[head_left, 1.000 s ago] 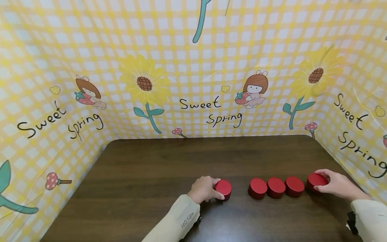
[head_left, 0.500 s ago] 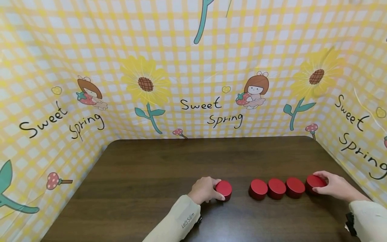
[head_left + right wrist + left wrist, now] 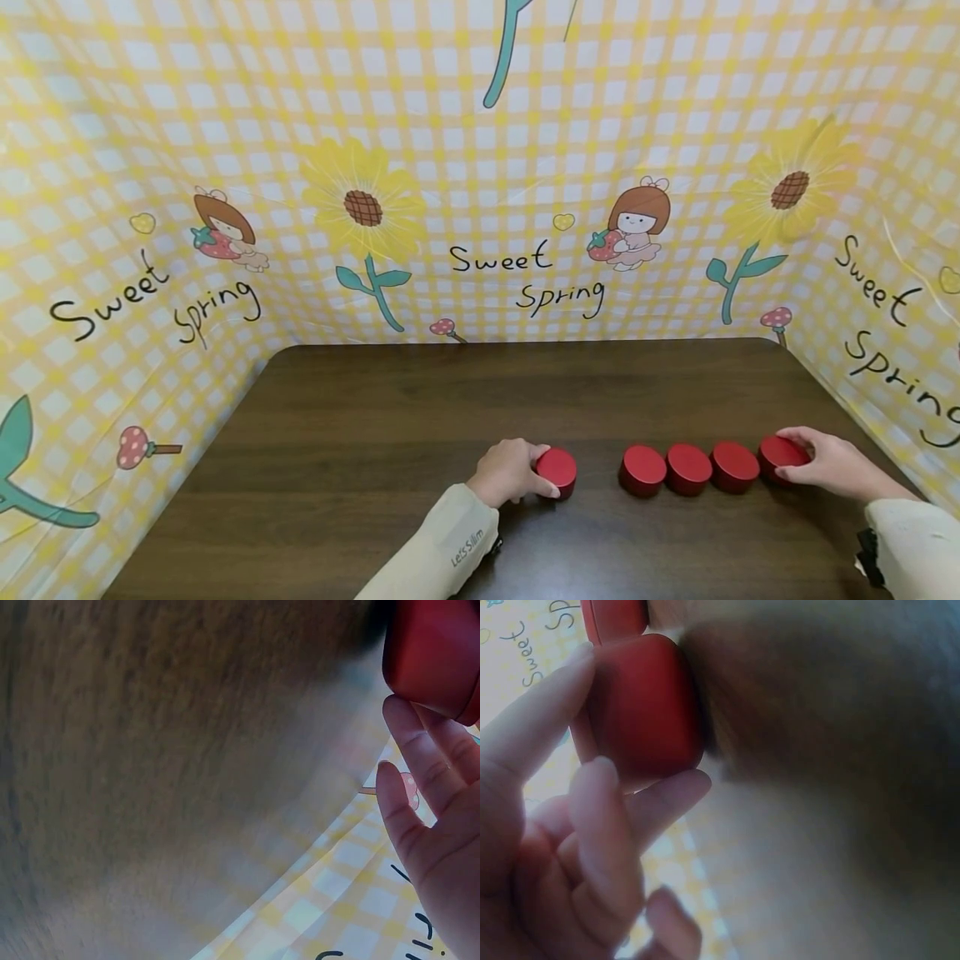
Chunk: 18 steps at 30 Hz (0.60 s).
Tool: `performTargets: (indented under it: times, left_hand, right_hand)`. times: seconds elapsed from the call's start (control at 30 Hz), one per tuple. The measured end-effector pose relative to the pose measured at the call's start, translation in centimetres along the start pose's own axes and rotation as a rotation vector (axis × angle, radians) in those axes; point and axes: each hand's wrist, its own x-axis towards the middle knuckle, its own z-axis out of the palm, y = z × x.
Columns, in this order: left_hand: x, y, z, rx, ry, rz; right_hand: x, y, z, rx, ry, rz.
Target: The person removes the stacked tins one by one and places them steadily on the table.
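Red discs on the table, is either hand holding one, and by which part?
Both. The left hand grips the lone disc by its side wall; the right hand grips the row's end disc by its side wall.

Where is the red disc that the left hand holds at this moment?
In the head view, the lone red disc sits on the table in the left hand, left of a gap before the row of four discs.
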Motion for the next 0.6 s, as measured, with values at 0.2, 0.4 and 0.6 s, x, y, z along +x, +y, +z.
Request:
performTargets:
  times: [0.2, 0.4, 0.6]
  left_hand:
    - [-0.01, 0.11, -0.04, 0.003, -0.001, 0.000]
    - [0.05, 0.09, -0.02, 0.001, 0.002, 0.003]
    - [-0.02, 0.07, -0.06, 0.001, 0.003, 0.004]
  right_hand:
    - [-0.01, 0.06, 0.10, 0.006, 0.001, 0.005]
    - [-0.05, 0.10, 0.16, 0.012, 0.006, -0.003]
    - [-0.01, 0.29, 0.08, 0.017, -0.013, 0.003]
